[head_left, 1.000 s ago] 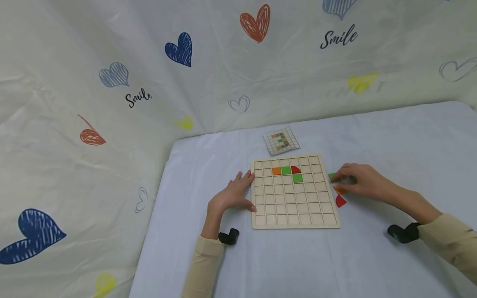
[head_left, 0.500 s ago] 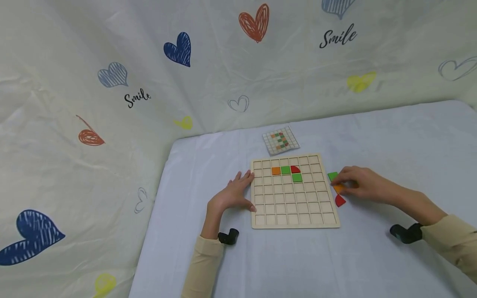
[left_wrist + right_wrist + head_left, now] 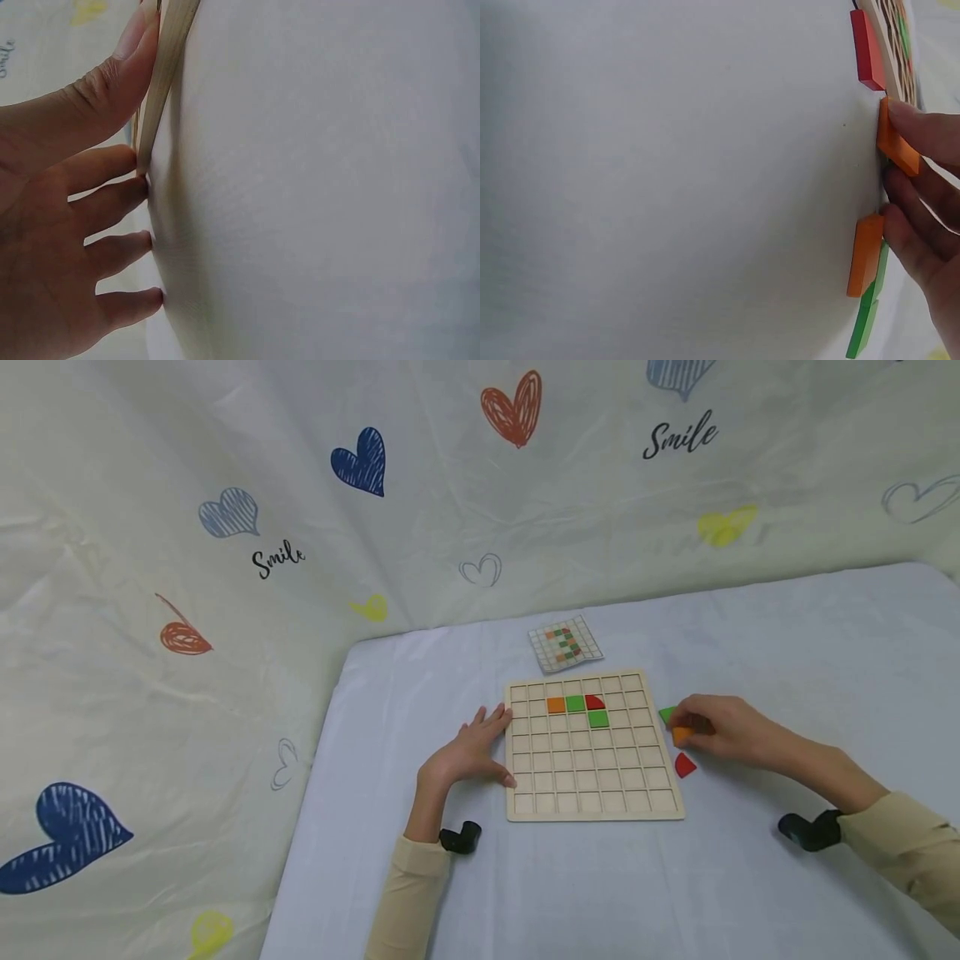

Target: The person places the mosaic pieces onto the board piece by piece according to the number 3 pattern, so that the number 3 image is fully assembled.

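Note:
A wooden grid board (image 3: 573,760) lies on the table with an orange square (image 3: 556,705), a green square (image 3: 575,703), a red rounded piece (image 3: 595,702) and, below that, another green square (image 3: 598,718). My left hand (image 3: 468,753) rests spread against the board's left edge, thumb and fingertips touching it. Right of the board, my right hand (image 3: 723,727) pinches an orange piece (image 3: 682,736), seen tilted as an orange piece (image 3: 898,141) in the right wrist view. A green piece (image 3: 666,715) shows at its fingers; a red piece (image 3: 685,766) lies just below.
A patterned card (image 3: 566,644) lies behind the board. In the right wrist view another orange piece (image 3: 865,255) and green pieces (image 3: 863,328) lie by my right hand. A hanging cloth (image 3: 420,527) printed with hearts stands behind the white-covered table (image 3: 585,893).
The orange piece at my right fingers has shifted slightly up and left, away from the red piece, and is now pinched. My left hand and the board have stayed in place.

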`<control>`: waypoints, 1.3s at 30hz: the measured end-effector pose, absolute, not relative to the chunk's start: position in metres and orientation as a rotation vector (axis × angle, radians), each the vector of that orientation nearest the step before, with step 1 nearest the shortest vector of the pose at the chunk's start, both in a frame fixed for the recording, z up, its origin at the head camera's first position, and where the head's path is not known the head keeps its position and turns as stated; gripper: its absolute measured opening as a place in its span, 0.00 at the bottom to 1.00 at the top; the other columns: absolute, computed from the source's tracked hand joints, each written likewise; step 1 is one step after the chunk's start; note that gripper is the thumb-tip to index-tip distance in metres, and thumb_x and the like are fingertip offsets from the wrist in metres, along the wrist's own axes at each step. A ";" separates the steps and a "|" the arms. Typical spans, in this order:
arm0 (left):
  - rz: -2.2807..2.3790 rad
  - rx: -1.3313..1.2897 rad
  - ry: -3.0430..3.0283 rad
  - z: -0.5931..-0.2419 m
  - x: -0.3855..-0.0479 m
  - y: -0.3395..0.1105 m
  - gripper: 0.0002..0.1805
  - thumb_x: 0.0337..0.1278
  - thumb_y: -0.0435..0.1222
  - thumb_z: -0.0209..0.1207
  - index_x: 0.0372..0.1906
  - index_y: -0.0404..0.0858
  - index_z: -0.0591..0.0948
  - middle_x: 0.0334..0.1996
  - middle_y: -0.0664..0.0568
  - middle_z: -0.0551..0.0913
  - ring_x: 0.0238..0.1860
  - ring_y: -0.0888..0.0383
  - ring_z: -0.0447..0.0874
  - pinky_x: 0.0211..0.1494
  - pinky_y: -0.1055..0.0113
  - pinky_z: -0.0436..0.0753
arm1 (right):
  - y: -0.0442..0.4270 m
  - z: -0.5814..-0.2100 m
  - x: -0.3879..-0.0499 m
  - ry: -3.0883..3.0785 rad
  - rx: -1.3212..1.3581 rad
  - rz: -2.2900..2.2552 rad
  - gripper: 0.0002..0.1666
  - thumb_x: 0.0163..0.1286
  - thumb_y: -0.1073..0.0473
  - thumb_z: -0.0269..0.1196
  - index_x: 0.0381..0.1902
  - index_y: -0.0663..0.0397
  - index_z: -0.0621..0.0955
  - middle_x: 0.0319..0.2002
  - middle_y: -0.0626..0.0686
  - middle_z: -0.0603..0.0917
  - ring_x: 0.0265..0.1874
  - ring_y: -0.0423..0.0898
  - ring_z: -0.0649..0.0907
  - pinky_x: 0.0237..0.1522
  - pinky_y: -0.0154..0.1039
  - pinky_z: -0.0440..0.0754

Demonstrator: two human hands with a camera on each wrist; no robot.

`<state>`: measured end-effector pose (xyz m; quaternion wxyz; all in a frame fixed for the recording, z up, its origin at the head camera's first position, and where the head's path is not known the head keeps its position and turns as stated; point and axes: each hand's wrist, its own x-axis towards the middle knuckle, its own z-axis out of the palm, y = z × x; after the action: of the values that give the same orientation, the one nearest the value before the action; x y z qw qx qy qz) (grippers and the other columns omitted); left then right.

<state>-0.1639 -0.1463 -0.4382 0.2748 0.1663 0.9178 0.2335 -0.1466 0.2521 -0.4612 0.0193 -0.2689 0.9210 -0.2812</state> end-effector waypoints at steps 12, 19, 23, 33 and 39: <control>0.653 0.453 2.464 -0.436 -0.163 -0.146 0.63 0.47 0.41 0.79 0.84 0.42 0.51 0.85 0.51 0.43 0.85 0.47 0.31 0.85 0.45 0.40 | 0.254 -0.462 -0.148 2.917 -0.949 -0.987 0.17 0.52 0.73 0.77 0.40 0.55 0.88 0.38 0.45 0.89 0.34 0.33 0.83 0.35 0.30 0.86; 0.636 0.449 2.465 -0.436 -0.163 -0.145 0.63 0.47 0.41 0.79 0.84 0.43 0.50 0.84 0.52 0.43 0.85 0.47 0.31 0.85 0.45 0.40 | 0.253 -0.458 -0.148 2.921 -0.874 -1.001 0.18 0.53 0.74 0.76 0.41 0.55 0.89 0.38 0.45 0.90 0.34 0.32 0.83 0.36 0.30 0.87; 0.641 0.449 2.463 -0.436 -0.163 -0.145 0.64 0.47 0.41 0.79 0.84 0.44 0.50 0.84 0.53 0.43 0.85 0.48 0.30 0.85 0.46 0.40 | 0.252 -0.454 -0.146 2.875 -0.801 -0.998 0.18 0.56 0.72 0.75 0.46 0.58 0.88 0.41 0.49 0.90 0.36 0.39 0.85 0.39 0.35 0.89; 0.647 0.448 2.462 -0.437 -0.163 -0.146 0.63 0.47 0.42 0.79 0.84 0.43 0.50 0.84 0.53 0.43 0.85 0.48 0.30 0.85 0.46 0.40 | 0.248 -0.449 -0.147 2.826 -0.680 -0.969 0.19 0.59 0.69 0.75 0.50 0.61 0.88 0.41 0.48 0.90 0.37 0.40 0.85 0.42 0.31 0.87; 0.650 0.451 2.458 -0.437 -0.164 -0.146 0.63 0.48 0.41 0.79 0.84 0.43 0.50 0.84 0.52 0.43 0.85 0.48 0.30 0.85 0.46 0.39 | 0.244 -0.449 -0.148 2.836 -0.742 -1.014 0.19 0.57 0.67 0.77 0.47 0.59 0.87 0.40 0.46 0.89 0.34 0.35 0.84 0.40 0.32 0.87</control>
<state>-0.1639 -0.1461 -0.4368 0.2760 0.1678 0.9150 0.2418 -0.1479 0.2439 -0.4492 0.0196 -0.2392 0.9141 -0.3268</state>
